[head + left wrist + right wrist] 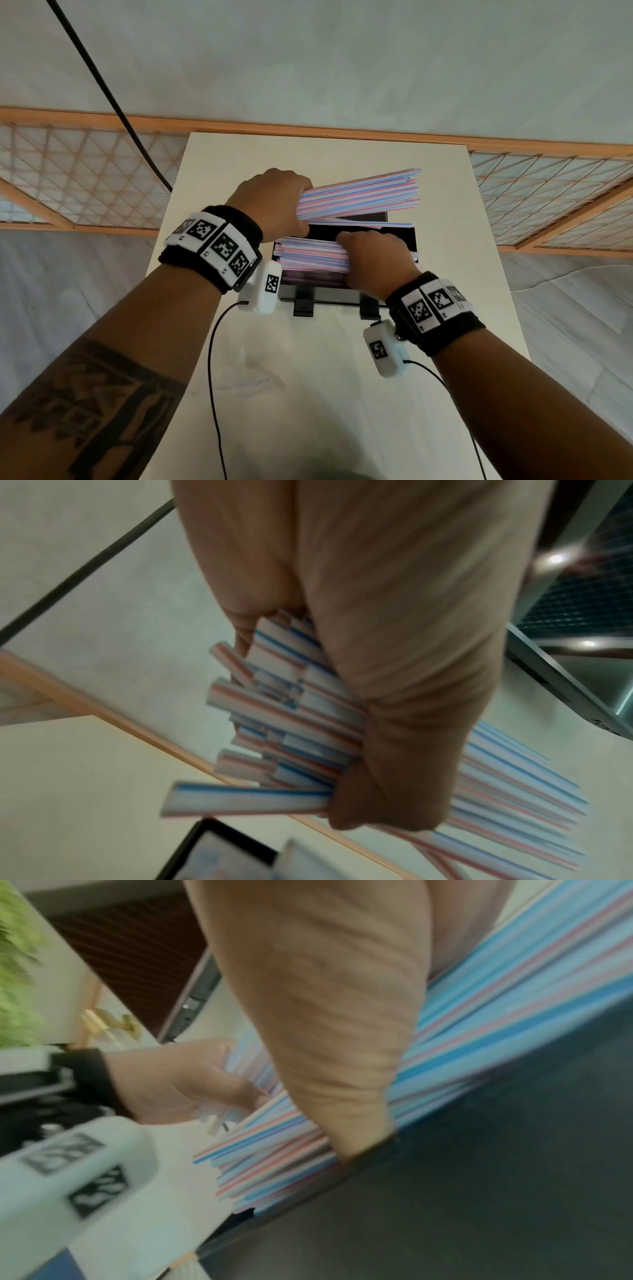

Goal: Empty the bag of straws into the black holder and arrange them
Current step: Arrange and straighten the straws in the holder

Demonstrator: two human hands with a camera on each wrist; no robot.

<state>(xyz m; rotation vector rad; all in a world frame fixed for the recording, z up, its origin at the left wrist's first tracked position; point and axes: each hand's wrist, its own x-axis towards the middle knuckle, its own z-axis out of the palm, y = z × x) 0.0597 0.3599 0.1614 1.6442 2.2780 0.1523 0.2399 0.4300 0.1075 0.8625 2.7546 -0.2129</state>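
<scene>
Striped plastic straws [359, 197] in left-hand [274, 202] grip

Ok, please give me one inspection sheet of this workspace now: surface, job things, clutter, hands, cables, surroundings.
Surface: pale table, holder on it.
Job's things: black holder partly filled with straws; bag not seen.
Clutter: nothing seen.
Hands: left hand grips a straw bundle above the holder; right hand lies on the straws in it.
Cables: thin wires from wrist cameras; thick black cable behind.
Surroundings: wooden lattice screen, pale wall.
</scene>
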